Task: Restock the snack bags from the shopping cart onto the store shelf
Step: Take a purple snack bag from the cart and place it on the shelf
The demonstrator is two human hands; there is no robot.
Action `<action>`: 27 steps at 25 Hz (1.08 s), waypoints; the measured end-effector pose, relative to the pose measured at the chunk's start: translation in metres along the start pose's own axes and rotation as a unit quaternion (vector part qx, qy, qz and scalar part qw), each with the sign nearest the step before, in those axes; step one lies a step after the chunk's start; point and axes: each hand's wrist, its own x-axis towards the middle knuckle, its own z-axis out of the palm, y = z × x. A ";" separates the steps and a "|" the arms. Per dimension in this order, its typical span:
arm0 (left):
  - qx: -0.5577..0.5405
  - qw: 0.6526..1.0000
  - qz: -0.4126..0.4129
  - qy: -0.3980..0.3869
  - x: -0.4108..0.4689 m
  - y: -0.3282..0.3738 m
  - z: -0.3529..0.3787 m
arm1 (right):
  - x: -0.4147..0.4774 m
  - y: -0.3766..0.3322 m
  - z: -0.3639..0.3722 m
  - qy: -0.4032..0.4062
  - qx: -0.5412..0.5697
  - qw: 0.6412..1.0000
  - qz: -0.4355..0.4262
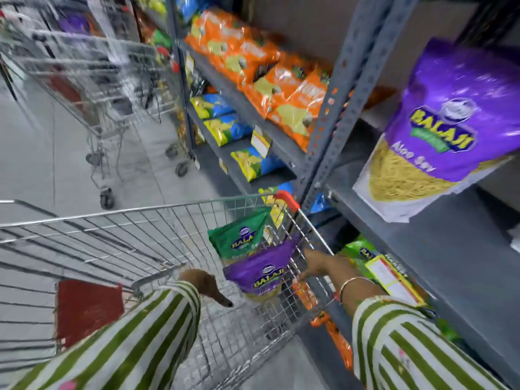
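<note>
Two snack bags stand in the far right corner of the shopping cart point(168, 218): a purple bag point(260, 273) in front, leaning on a green bag point(239, 235) behind it, both against the cart's right wall. A second purple bag point(439, 130) already sits on the shelf point(450, 240) near its front edge, tilted forward. The frame is motion-blurred, so fine detail is uncertain.

We judge the bags light, soft and crinkly, with slick film and loose, brittle contents. They will sag if pinched low and crush if squeezed. The best hold looks like the sealed top edge, or a flat grip across the upper face.

Right hand point(316, 264) is at the cart's right rim, just beside the purple bag; it appears to rest on the wire, fingers partly curled. We cannot tell whether it grips the wire or only touches it; it holds no bag. A bangle point(351, 282) sits on that wrist. Left hand point(208, 285) hangs over the basket, near the purple bag but apart from it, fingers drawn narrow and pointing down, carrying nothing. Both sleeves are green-and-white striped.

Outward: orange bags point(270, 77) fill the neighbouring shelf bay, blue-and-yellow bags point(242, 144) lie below them, more carts point(92, 80) stand up the aisle.

Judgement: two bags are left to shelve.
</note>
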 end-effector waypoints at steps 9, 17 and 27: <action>-0.371 0.904 0.159 0.141 0.084 0.030 0.099 | 0.116 0.031 0.064 -0.050 0.039 0.996 0.069; -0.507 0.843 0.038 0.174 0.082 0.042 0.089 | 0.131 0.033 0.081 -0.038 0.144 0.987 0.065; -0.393 0.875 0.171 0.225 -0.017 0.064 -0.062 | -0.007 -0.011 -0.035 0.103 0.293 0.947 -0.085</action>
